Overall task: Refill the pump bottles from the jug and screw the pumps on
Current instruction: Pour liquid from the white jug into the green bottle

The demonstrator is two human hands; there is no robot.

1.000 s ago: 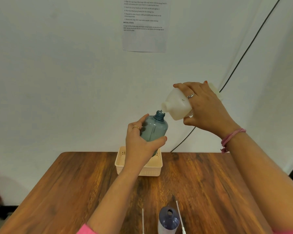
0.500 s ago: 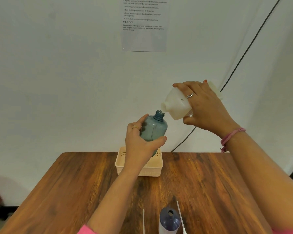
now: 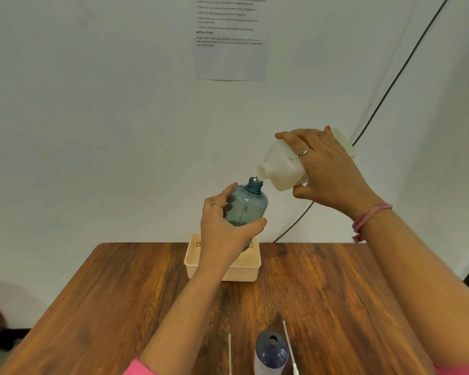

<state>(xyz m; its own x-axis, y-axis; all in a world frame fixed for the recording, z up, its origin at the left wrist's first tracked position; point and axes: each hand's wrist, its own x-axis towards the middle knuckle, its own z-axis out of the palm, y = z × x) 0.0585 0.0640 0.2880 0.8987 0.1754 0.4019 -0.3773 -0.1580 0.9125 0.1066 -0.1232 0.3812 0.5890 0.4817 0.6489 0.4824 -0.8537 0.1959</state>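
Observation:
My left hand (image 3: 224, 228) grips a translucent blue-grey pump bottle (image 3: 248, 207), held upright in the air above the basket, its neck uncapped. My right hand (image 3: 328, 171) holds a white jug (image 3: 282, 169) tipped down to the left, its spout just above and touching the bottle's mouth. A second, dark blue bottle (image 3: 271, 353) stands uncapped at the table's near edge. Two thin white pump tubes (image 3: 289, 345) lie on either side of it; the pump heads are out of view.
A cream plastic basket (image 3: 244, 272) sits at the far middle of the wooden table (image 3: 119, 307). A black cable (image 3: 390, 93) runs down the white wall behind, and a printed sheet (image 3: 229, 39) hangs on it.
Both hands hold nearly still; the jug's spout has stayed at the bottle's mouth. The dark blue bottle and tubes have not moved.

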